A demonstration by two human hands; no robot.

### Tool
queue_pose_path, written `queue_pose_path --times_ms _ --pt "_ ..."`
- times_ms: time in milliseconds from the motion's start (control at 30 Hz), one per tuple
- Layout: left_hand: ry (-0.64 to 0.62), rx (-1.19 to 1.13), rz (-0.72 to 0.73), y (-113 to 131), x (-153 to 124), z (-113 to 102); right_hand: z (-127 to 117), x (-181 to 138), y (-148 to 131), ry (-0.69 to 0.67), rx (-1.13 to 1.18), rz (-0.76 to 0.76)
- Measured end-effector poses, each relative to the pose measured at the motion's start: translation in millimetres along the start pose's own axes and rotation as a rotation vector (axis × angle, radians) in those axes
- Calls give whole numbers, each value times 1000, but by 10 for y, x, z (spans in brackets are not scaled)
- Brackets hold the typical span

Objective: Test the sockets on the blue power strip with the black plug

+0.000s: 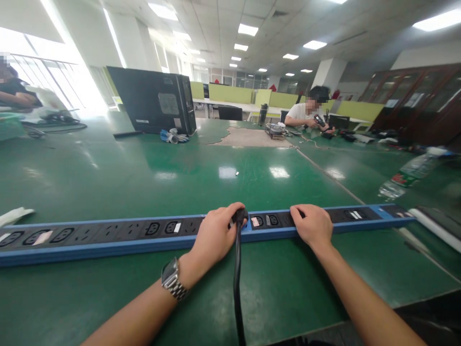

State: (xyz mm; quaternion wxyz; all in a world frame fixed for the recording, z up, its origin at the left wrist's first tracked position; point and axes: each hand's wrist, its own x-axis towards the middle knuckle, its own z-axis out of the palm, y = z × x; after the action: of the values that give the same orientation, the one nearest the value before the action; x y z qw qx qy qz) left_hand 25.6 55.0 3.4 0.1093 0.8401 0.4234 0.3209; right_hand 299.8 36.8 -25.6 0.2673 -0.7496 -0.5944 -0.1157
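A long blue-edged power strip [144, 245] with black sockets lies across the green table in front of me. Near its middle, my left hand [218, 231] is closed on a black power plug [240, 216]. The plug sits at the strip's face; whether its pins are in a socket is hidden. From it a thick black cable [236, 283] runs down toward me. Farther right, my right hand [314, 225] is closed over the strip, thumb and fingers curled against its far edge. Small white and pink stickers mark some of the sockets.
A black computer case [154, 101] stands at the back left, with gloves [174, 136] beside it. One person [306, 113] works across the table and another sits far left. A plastic bottle [410, 175] lies at the right. The green surface [180, 178] has a torn patch.
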Motion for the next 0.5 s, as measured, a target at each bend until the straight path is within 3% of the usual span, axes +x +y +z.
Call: queue_pose_path --times_ms 100,200,267,400,500 --pt "-70 107 61 6 21 73 0 7 10 -17 69 28" --pt "-56 114 201 -27 -30 76 -31 46 44 -32 168 81" --pt "-26 91 210 -45 -55 88 -86 61 -11 -26 214 109" --pt "-27 192 66 -57 -54 110 -198 -49 -556 -92 348 75" --pt "-89 389 -44 -65 -63 79 -247 -139 -1135 -340 513 17"
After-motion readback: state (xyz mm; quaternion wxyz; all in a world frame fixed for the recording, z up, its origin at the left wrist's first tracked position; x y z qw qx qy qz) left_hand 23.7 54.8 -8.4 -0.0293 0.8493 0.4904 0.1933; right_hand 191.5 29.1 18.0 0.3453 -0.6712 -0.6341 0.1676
